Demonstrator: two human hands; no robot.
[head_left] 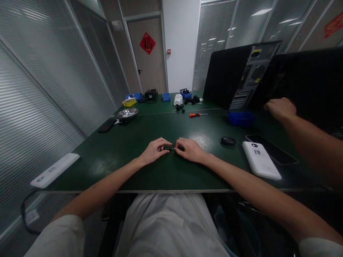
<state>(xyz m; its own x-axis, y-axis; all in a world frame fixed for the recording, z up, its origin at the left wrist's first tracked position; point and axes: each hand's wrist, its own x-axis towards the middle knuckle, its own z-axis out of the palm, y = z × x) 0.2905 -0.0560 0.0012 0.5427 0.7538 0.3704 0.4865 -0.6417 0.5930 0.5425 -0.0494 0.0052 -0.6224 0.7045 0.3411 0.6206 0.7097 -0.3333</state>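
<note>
My left hand (154, 150) rests low over the green table, its thumb and fingers pinching a small dark piece (167, 148). A thin, light-coloured tip sticks out of that piece toward the right. Close beside it, my right hand (189, 150) is closed, thumb against curled fingers, at the end of that tip. Something dark shows inside the right hand's curl, but the fingers hide most of it. The exact kind of the small piece is too small to make out.
Right of my hands lie a black computer mouse (228, 141), a white numbered case (261, 160) and a blue bin (241, 118). An orange-handled screwdriver (195, 115) lies ahead; a metal bowl (128, 113) is at left. Another person's hand (281, 108) reaches in from the right.
</note>
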